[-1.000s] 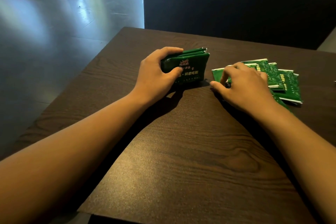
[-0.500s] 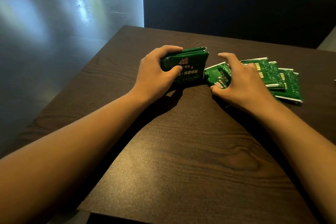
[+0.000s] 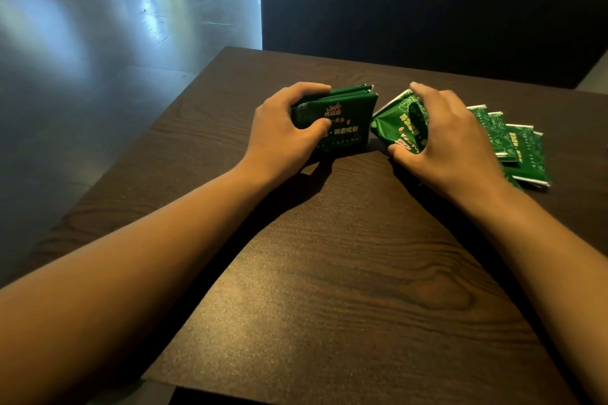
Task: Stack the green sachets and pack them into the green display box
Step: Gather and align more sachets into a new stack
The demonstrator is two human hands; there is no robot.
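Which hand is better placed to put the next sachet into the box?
Right. The right hand already pinches a green foil sachet, tilted beside the green display box. The left hand is busy gripping that box.

Sachets (image 3: pixel 513 145) partly under right hand (image 3: pixel 450 148)

One head-worn view looks forward and down from close above the bench's (image 3: pixel 345 273) near edge, facing a dark seat back (image 3: pixel 427 3) beyond its far edge.

Glossy green foil sachets (image 3: pixel 513 145) lie on a matt, dark wood-grain table (image 3: pixel 329 273); floor (image 3: pixel 98 43) polished.
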